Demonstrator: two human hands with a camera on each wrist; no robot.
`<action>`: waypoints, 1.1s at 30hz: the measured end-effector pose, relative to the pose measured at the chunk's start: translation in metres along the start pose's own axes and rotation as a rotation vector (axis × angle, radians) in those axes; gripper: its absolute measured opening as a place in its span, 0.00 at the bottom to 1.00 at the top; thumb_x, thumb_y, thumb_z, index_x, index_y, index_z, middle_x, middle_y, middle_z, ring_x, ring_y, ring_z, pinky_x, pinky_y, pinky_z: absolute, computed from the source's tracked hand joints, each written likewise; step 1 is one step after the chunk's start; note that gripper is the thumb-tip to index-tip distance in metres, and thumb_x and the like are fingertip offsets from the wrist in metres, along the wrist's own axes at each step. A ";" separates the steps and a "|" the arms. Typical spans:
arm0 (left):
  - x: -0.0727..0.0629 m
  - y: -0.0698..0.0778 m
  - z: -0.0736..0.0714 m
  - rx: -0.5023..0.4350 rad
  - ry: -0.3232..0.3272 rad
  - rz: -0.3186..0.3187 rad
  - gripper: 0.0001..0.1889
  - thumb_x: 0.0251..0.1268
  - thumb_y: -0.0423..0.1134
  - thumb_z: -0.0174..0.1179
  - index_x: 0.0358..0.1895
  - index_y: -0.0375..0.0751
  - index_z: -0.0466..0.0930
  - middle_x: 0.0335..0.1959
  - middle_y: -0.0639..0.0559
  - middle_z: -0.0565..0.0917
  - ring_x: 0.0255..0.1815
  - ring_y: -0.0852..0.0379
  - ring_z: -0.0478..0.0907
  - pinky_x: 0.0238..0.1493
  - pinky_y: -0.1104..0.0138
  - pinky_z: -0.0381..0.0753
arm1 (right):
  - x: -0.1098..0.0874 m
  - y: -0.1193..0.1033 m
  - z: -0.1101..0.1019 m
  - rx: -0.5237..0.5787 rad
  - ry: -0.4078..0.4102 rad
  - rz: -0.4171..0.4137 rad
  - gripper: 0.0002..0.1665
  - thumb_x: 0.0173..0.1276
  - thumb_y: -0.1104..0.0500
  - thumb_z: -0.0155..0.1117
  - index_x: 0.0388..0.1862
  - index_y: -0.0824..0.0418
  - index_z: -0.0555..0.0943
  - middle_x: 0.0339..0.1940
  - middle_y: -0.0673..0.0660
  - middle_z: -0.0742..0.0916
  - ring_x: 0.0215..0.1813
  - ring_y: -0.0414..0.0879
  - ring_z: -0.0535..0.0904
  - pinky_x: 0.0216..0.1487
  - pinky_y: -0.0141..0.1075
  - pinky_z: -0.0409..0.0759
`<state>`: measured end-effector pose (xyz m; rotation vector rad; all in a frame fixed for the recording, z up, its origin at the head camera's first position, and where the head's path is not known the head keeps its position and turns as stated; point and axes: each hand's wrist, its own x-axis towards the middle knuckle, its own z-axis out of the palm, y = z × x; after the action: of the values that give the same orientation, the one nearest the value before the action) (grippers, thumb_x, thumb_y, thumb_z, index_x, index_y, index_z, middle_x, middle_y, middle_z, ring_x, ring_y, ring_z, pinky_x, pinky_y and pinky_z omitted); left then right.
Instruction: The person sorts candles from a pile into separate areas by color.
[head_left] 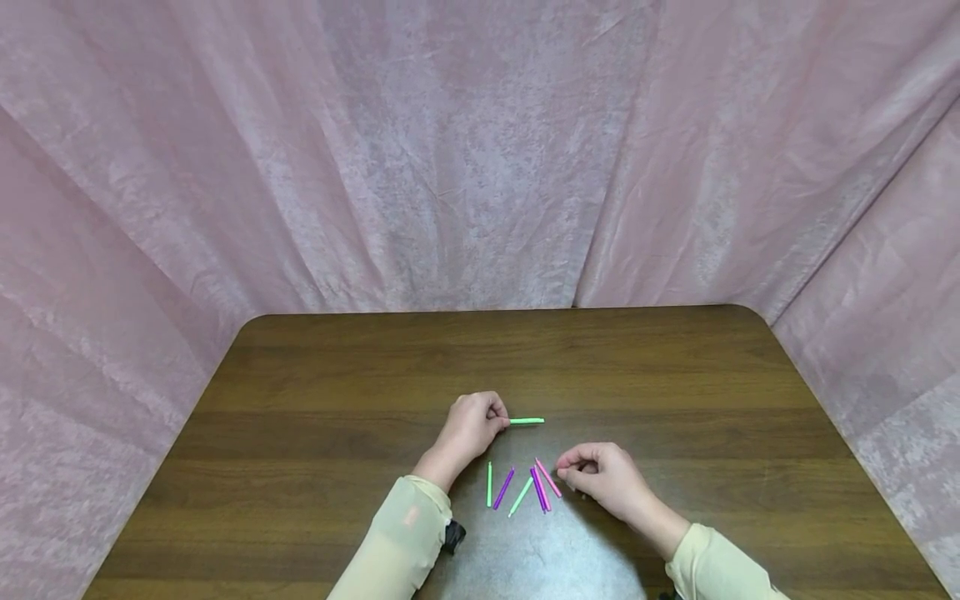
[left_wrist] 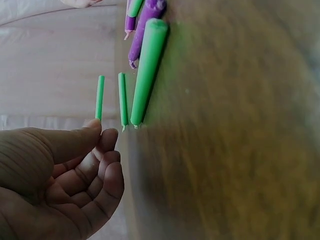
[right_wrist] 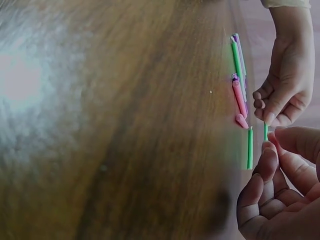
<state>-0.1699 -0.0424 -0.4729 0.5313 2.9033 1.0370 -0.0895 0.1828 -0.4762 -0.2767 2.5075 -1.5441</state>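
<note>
My left hand (head_left: 471, 423) pinches a slim green candle (left_wrist: 99, 97) by one end between thumb and finger, its other fingers curled. The candle points right, a little above the table. Just under it in the left wrist view lies another green candle (left_wrist: 123, 100) with a wick. My right hand (head_left: 603, 477) hovers just right of the candle group, its fingers loosely bent and thumb near the index fingertip, holding nothing visible. Nearest to it is a pink candle (head_left: 548, 478). In the right wrist view, its fingers overlap the candle in my left hand.
Between the hands, nearer me, lie a green candle (head_left: 489, 485), a purple candle (head_left: 503, 489), a slanted green candle (head_left: 521, 497) and another purple candle (head_left: 537, 486) against a pink one. The brown wooden table (head_left: 337, 375) ends at a pink curtain (head_left: 480, 167).
</note>
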 end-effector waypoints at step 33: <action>0.013 0.001 0.006 0.041 -0.006 -0.085 0.08 0.53 0.35 0.71 0.21 0.45 0.81 0.16 0.60 0.76 0.22 0.64 0.70 0.29 0.67 0.71 | -0.001 -0.004 0.004 -0.001 -0.049 -0.031 0.04 0.60 0.67 0.67 0.34 0.66 0.85 0.27 0.52 0.86 0.24 0.36 0.78 0.25 0.29 0.76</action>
<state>-0.1806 -0.0334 -0.4756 0.4076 2.9190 0.9664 -0.0870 0.1784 -0.4744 -0.3516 2.4776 -1.5287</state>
